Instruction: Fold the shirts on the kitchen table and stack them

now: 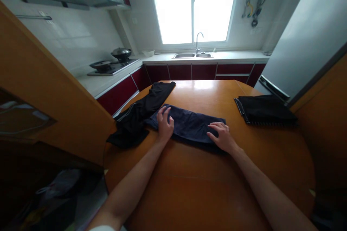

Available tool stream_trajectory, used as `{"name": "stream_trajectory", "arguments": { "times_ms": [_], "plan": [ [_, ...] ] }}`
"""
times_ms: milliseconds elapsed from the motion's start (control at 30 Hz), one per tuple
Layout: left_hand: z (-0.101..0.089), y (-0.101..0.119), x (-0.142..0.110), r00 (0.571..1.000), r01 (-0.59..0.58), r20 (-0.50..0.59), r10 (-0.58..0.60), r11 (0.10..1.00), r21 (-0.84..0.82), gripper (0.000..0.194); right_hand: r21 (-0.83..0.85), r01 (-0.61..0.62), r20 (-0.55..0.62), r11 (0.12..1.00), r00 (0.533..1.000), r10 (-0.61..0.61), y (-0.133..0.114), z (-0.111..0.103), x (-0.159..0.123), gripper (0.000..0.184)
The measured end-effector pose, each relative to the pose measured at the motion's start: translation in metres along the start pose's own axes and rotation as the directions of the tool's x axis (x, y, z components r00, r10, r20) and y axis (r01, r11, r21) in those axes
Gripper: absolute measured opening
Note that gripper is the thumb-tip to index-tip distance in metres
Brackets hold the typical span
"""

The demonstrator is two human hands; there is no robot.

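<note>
A dark navy garment (pixel 189 124) lies folded into a long strip on the orange wooden table (pixel 206 184). My left hand (pixel 165 124) rests flat on its left end, fingers spread and open. My right hand (pixel 222 136) presses flat on its right end, fingers stretched out. A loose black garment (pixel 141 113) lies crumpled at the table's left edge, touching the navy one. A neatly folded black garment (pixel 264 110) sits at the table's far right.
Behind the table runs a kitchen counter with a sink (pixel 193 55) and tap under a bright window. A stove with a wok (pixel 121 54) stands at the left. A wooden panel (pixel 48 104) rises on the left, a grey fridge (pixel 306 43) on the right.
</note>
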State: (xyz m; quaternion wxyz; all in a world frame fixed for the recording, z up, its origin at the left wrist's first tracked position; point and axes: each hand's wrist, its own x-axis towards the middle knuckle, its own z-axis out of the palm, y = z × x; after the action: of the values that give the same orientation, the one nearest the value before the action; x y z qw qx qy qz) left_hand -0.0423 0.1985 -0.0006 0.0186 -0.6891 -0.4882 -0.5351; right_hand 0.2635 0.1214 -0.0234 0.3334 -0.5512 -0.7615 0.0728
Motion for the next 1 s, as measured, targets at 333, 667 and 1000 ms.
{"name": "stream_trajectory", "arguments": {
  "times_ms": [333, 667, 1000],
  "plan": [
    [0.003, 0.014, -0.005, 0.982, -0.134, 0.12, 0.144, 0.987, -0.083, 0.028, -0.034, 0.102, 0.29, 0.994, 0.953, -0.088, -0.045, 0.004, -0.006, 0.013],
    [0.001, 0.033, -0.009, 0.946, -0.258, 0.177, 0.27, 0.962, -0.087, 0.027, 0.289, -0.276, 0.397, 0.917, 0.906, 0.148, -0.045, 0.009, -0.001, 0.036],
    [-0.009, 0.065, -0.02, 0.904, -0.372, 0.186, 0.386, 0.922, -0.107, 0.024, 0.907, -0.376, 0.121, 0.193, 0.669, 0.734, 0.02, -0.034, 0.019, 0.026]
  ]
}}
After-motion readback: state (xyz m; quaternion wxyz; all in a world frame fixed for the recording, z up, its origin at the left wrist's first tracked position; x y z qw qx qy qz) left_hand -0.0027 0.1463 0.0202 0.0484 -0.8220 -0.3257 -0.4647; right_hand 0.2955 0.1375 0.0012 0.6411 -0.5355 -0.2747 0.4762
